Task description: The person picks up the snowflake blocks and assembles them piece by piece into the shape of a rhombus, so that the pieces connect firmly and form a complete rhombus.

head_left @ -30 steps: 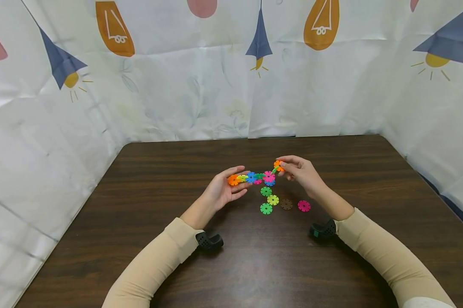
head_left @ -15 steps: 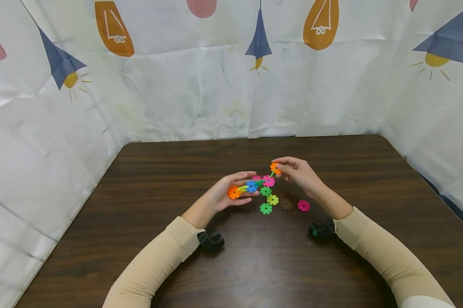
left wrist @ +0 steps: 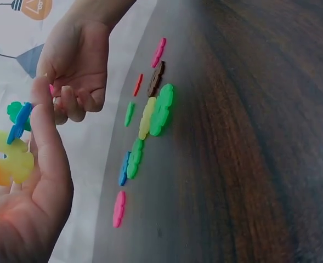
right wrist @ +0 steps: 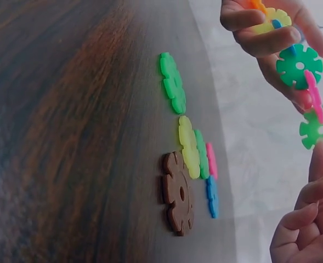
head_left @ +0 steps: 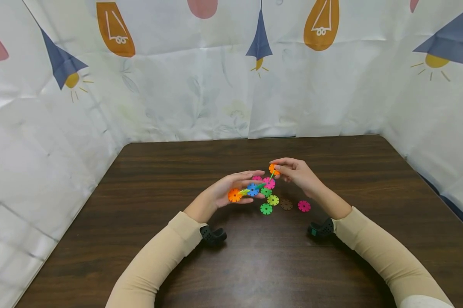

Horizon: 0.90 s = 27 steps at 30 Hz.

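Note:
A chain of notched interlocking discs [head_left: 253, 189] spans both hands above the table, with orange, yellow, blue, dark green, pink, light green and orange pieces slotted edge to edge. My right hand [head_left: 298, 174] pinches the orange disc [head_left: 272, 169] at its upper right end. In the right wrist view, a right fingertip meets the light green disc [right wrist: 319, 129]. My left hand [head_left: 231, 188] has its fingers extended, and the chain's other end, with an orange disc [head_left: 235, 195], lies against its palm side. The left wrist view shows the yellow disc [left wrist: 10, 159] beside those fingers.
Loose discs lie on the dark wooden table [head_left: 169, 171] below the chain: green [head_left: 266, 208], yellow [head_left: 272, 200], brown [head_left: 286, 205], pink [head_left: 304, 206] and several more. A blue one [right wrist: 212, 196] shows in the right wrist view. A printed white curtain [head_left: 200, 94] hangs behind.
The left hand has lowered its end of the chain and turned, fingers reaching further right behind it. The right hand, still pinching the orange disc, has shifted slightly left and down.

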Tool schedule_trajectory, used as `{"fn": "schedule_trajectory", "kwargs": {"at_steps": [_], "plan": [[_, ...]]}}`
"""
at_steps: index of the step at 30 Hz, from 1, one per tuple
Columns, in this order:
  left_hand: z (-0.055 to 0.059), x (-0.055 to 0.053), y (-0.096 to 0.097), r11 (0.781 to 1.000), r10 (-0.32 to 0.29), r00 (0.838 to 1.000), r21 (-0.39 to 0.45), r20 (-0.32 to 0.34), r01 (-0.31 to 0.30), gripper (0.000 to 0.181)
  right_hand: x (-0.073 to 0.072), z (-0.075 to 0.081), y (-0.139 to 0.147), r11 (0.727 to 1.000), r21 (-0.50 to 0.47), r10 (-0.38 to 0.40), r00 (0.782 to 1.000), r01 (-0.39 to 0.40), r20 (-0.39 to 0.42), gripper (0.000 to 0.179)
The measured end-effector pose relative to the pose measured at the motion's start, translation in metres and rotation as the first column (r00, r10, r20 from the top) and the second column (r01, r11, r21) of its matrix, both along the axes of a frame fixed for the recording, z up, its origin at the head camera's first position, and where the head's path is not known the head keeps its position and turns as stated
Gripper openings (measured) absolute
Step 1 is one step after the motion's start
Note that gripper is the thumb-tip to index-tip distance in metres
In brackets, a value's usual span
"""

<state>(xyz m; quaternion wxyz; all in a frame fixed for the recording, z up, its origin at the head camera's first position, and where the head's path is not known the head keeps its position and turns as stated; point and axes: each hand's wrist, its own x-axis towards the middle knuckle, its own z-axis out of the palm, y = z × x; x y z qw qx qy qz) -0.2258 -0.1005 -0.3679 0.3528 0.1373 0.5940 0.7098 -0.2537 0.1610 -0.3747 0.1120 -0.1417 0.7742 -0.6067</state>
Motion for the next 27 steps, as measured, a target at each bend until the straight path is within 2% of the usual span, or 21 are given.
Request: {"fn": "schedule_trajectory", "kwargs": {"at_steps": [3, 6, 9, 12, 16, 19, 23, 27], "plan": [[0.002, -0.003, -0.001, 0.998, -0.066, 0.997, -0.015, -0.034, 0.066, 0.057, 0.000, 0.000, -0.002, 1.000, 0.003, 0.012, 1.000, -0.012, -0.009, 0.038], [0.005, -0.007, -0.003, 0.990, -0.136, 0.988, -0.050, -0.075, 0.132, 0.060, -0.001, 0.001, -0.004, 1.000, 0.007, 0.023, 1.000, -0.023, -0.017, 0.038], [0.008, -0.010, -0.003, 0.984, -0.168, 0.981, -0.081, -0.096, 0.161, 0.059, -0.001, 0.002, -0.006, 1.000, 0.000, 0.024, 1.000, -0.024, -0.019, 0.038], [0.008, -0.012, -0.002, 0.984, -0.159, 0.983, -0.100, -0.093, 0.150, 0.057, -0.002, 0.003, -0.009, 1.000, -0.005, 0.023, 1.000, -0.023, -0.015, 0.038], [0.008, -0.012, 0.002, 0.988, -0.110, 0.991, -0.121, -0.075, 0.100, 0.059, -0.003, 0.006, -0.012, 0.999, -0.007, 0.033, 0.999, -0.033, -0.014, 0.039], [0.007, -0.012, 0.003, 0.989, -0.076, 0.993, -0.137, -0.089, 0.063, 0.062, -0.003, 0.007, -0.014, 0.999, -0.018, 0.046, 0.999, -0.047, -0.017, 0.039], [0.004, -0.012, 0.002, 0.989, -0.062, 0.992, -0.141, -0.114, 0.045, 0.066, -0.004, 0.009, -0.016, 0.998, -0.016, 0.066, 0.998, -0.066, -0.019, 0.039], [0.003, -0.013, -0.001, 0.990, -0.037, 0.994, -0.142, -0.104, 0.022, 0.068, -0.006, 0.008, -0.016, 0.997, -0.009, 0.076, 0.997, -0.076, -0.006, 0.038]]}}
